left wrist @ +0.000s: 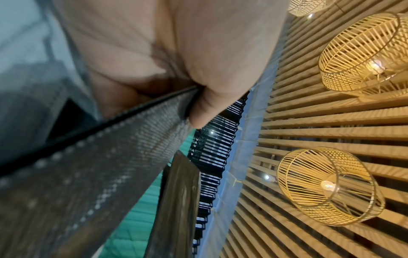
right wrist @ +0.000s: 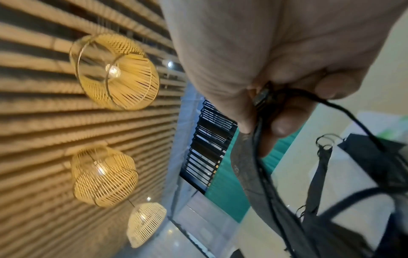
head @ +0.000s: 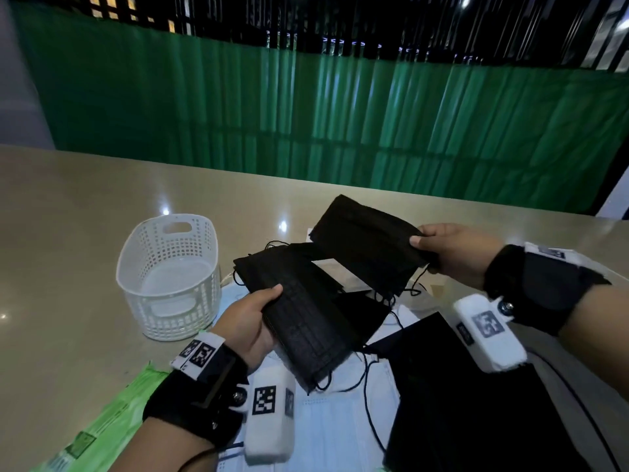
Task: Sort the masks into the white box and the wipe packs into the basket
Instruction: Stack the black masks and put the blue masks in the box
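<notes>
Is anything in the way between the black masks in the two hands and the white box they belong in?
Cannot tell: no white box is clearly visible. The left hand and right hand each hold black masks above the table; only the basket shows.

Your head camera looks forward and down over the table [head: 85, 206], taking in both wrists and the green curtain [head: 306, 124] beyond. Each wrist camera sits tight against its palm and tilts upward past the fingers toward the slatted ceiling [left wrist: 331, 122] and wicker lamps [right wrist: 114, 71]; all three share the curtain.
</notes>
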The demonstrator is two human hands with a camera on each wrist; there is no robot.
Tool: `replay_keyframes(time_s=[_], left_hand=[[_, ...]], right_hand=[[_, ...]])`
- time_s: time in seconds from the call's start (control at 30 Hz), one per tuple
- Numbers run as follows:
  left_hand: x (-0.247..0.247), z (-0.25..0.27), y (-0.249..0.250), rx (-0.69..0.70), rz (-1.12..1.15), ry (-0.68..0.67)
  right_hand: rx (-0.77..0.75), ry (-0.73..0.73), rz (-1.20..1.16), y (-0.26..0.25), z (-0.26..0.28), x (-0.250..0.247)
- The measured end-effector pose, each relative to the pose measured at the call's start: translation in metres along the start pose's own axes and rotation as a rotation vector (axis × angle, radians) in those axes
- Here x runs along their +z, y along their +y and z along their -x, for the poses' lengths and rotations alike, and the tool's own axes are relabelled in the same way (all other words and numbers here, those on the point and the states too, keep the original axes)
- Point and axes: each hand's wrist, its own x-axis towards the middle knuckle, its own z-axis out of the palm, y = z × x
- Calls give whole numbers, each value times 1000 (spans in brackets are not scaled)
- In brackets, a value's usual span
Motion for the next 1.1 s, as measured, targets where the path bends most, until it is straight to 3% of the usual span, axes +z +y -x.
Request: replay_keyframes(time_s=[0.2, 0.3, 0.47, 0.63, 0.73, 1.1], left_hand=[[8, -1, -16, -44, -8, 26], [10, -1, -17, -36, 41, 13], [14, 1, -15, 16, 140, -117], [13, -4, -16, 152, 141, -222], [13, -3, -18, 115, 103, -266], [14, -2, -20, 19, 116, -74]], right_hand=[[-195, -179, -369, -3, 5, 15], [-237, -278, -435, 0, 3, 16], [-95, -406, -321, 20, 3, 32], [97, -441, 10, 28, 7, 46], [159, -510, 190, 28, 11, 48], [146, -531, 73, 26, 14, 45]])
